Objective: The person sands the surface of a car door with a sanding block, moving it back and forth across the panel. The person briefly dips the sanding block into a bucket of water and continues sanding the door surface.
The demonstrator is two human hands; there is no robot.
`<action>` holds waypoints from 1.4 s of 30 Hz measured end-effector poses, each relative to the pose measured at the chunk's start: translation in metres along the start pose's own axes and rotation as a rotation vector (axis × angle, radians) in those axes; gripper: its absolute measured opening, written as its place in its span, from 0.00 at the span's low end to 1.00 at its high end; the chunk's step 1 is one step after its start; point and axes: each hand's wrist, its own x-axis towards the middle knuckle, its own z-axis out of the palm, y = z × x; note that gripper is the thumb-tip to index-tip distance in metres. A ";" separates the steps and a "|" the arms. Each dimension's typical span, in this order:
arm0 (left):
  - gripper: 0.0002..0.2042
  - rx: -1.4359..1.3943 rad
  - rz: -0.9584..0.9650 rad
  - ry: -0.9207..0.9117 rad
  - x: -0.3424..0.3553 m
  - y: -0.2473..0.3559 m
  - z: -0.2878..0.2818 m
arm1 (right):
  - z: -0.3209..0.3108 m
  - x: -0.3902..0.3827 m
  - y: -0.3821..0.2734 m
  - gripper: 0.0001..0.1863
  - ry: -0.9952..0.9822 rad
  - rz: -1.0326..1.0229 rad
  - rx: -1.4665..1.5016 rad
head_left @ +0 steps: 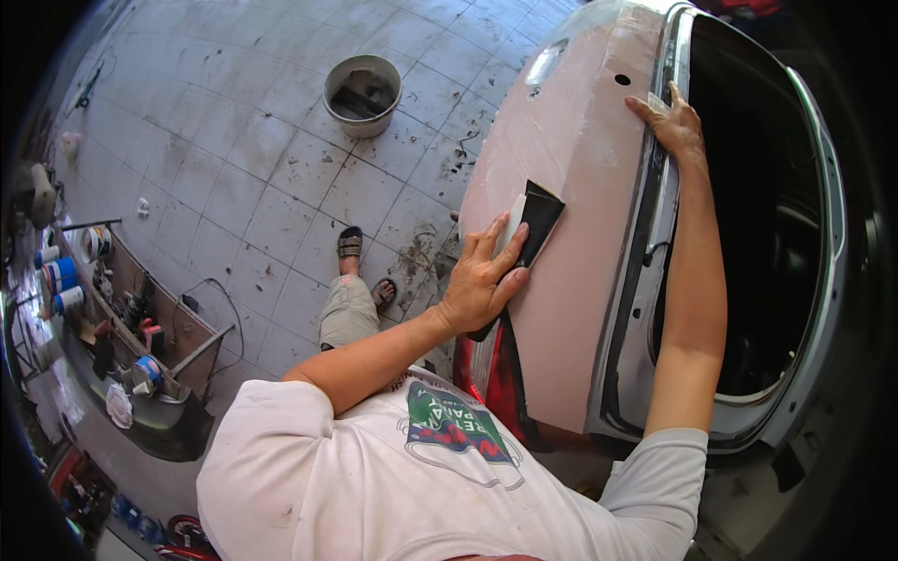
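My left hand (485, 273) lies with bent fingers over a white sanding block (508, 222) wrapped in black sandpaper (539, 227), pressed on the pink, primer-coated car body panel (558, 355). A red tail light (513, 393) is just below it. My right hand (675, 126) is at the metal edge of the dark opening (748, 234) beside the panel, thumb and fingers around a small pale piece that I cannot make out clearly. A round dark hole (622, 79) is in the panel near that thumb.
A bucket (383, 116) with dark contents stands on the dirty tiled floor (234, 168). At left, a detached dark bumper (178, 425) lies by a stand carrying cans (61, 271), rolls and tools, with a cable looped beside it. My sandalled feet are below the bucket.
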 end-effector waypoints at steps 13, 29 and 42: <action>0.36 -0.001 -0.570 -0.086 0.128 -0.123 0.030 | -0.011 0.004 -0.010 0.69 -0.022 -0.064 -0.023; 0.23 0.264 -0.288 0.061 0.111 -0.126 0.058 | -0.014 -0.001 -0.018 0.66 -0.003 -0.038 0.012; 0.24 0.204 -0.252 0.123 0.140 -0.128 0.053 | -0.009 0.004 -0.017 0.68 -0.012 -0.043 0.026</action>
